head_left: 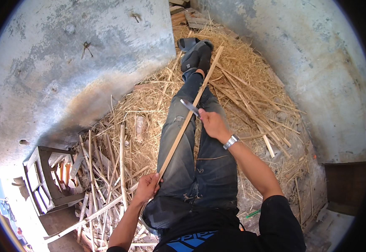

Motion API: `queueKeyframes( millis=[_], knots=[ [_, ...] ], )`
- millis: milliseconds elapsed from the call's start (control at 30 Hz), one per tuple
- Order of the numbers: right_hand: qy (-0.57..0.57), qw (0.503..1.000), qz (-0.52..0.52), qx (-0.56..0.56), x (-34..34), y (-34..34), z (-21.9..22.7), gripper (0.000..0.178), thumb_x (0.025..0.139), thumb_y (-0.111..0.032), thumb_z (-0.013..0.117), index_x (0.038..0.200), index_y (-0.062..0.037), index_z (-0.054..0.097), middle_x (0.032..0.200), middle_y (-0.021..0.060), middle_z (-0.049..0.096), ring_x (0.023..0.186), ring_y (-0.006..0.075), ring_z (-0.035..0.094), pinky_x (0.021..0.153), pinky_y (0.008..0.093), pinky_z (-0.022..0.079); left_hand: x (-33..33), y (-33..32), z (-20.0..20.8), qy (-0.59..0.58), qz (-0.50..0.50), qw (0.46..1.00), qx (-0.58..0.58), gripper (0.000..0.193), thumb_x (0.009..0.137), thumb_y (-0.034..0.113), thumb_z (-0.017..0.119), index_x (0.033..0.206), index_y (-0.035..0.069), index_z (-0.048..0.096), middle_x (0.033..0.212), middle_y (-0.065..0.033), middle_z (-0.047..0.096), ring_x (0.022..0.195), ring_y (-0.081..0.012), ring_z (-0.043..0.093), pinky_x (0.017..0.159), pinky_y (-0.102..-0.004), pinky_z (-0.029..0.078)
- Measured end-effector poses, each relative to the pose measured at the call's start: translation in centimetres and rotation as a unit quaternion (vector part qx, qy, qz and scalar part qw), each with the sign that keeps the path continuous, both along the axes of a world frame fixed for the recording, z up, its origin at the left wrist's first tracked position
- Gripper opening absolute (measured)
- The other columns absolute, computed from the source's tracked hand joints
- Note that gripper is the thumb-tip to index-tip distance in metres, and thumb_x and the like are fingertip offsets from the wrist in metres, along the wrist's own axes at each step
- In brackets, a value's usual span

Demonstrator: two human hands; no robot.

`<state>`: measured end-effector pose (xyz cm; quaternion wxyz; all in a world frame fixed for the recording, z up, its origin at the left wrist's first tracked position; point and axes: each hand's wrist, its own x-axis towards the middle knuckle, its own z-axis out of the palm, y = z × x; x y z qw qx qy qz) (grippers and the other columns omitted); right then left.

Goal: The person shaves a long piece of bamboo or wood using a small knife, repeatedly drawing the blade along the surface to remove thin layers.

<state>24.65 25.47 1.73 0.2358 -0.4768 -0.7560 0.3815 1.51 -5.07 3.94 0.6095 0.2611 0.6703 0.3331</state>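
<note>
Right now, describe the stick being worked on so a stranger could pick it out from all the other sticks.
Find the person's jeans, stretched out over the straw between the grey walls. One long pale stick lies slantwise across them, from the left hand gripping its lower end up to near the shoe. Unlike the loose sticks piled left, it is held, and the right hand sets a knife against it.

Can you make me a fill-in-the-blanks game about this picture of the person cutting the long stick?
1. The left hand grips the near end of a long wooden ____.
2. The right hand holds a ____ against the strip.
3. On the right wrist is a silver ____.
4. The floor is covered in dry ____.

Missing words: strip; knife; watch; straw
</note>
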Motion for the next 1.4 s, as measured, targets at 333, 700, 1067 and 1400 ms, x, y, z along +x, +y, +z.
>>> queueKeyframes(
  millis=[333,700,1067,1400],
  knots=[
    [0.132,0.985,0.058,-0.093,-1.5,-9.3,1.4,0.056,0.111,-0.041,0.051,0.077,0.0028,0.063,0.063,0.0265,0.053,0.054,0.0399,0.054,0.056,0.0481,0.043,-0.1,3.2,-0.3,-0.102,0.031,0.994,0.013,0.043,0.115,0.038,0.048,0.094,0.004,0.065,0.056,0.0031,0.046,0.042,-0.0065,0.037,0.042,-0.0250,0.029],
    [-0.010,0.991,-0.115,0.074,-0.3,8.0,-1.1,0.066,0.112,-0.048,0.045,0.076,0.0033,0.064,0.067,0.0296,0.058,0.065,0.0496,0.059,0.062,0.0541,0.043,0.1,0.8,-1.1,0.222,-0.001,0.969,0.112,0.039,0.110,0.028,0.059,0.084,-0.001,0.065,0.059,-0.0037,0.052,0.055,-0.0110,0.047,0.052,-0.0333,0.039],
    [0.054,0.994,-0.092,0.001,-0.6,0.3,-3.7,0.069,0.113,-0.050,0.040,0.077,0.0043,0.064,0.063,0.0265,0.059,0.061,0.0451,0.062,0.060,0.0519,0.043,1.6,1.9,-1.5,0.274,0.007,0.954,0.126,0.039,0.110,0.025,0.057,0.082,-0.002,0.059,0.060,-0.0133,0.048,0.055,-0.0203,0.045,0.055,-0.0397,0.040],
    [0.081,0.991,-0.037,-0.103,1.1,-3.2,-2.5,0.067,0.113,-0.048,0.041,0.077,0.0050,0.060,0.062,0.0254,0.056,0.059,0.0418,0.058,0.061,0.0509,0.042,0.6,1.6,-2.0,0.174,0.005,0.979,0.102,0.047,0.113,0.034,0.053,0.078,0.004,0.058,0.059,0.0011,0.049,0.053,-0.0084,0.045,0.051,-0.0305,0.036]
  ],
)
